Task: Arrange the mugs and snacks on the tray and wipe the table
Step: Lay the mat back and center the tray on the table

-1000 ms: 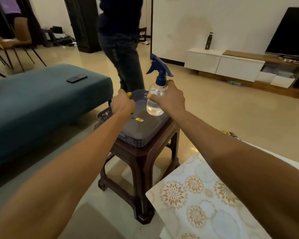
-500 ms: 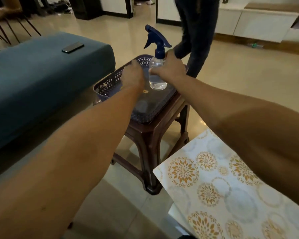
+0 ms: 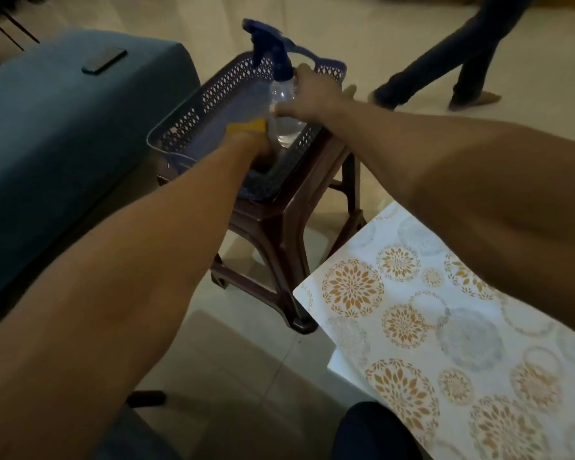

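A purple perforated tray (image 3: 193, 109) sits on a dark brown plastic stool (image 3: 279, 224). My right hand (image 3: 312, 94) is wrapped around a clear spray bottle (image 3: 284, 127) with a blue trigger head, held upright over the tray's right side. My left hand (image 3: 253, 146) is closed on a yellow cloth (image 3: 248, 125) down inside the tray. No mugs or snacks show in view.
A table with a floral-patterned cover (image 3: 445, 327) fills the lower right. A teal sofa (image 3: 63, 127) with a black phone (image 3: 104, 60) stands on the left. A person's legs (image 3: 462, 61) cross the floor beyond the stool.
My view has tilted down. My left hand has dropped into the tray and the yellow cloth now shows. The bottle stays in my right hand. The other person has walked right.
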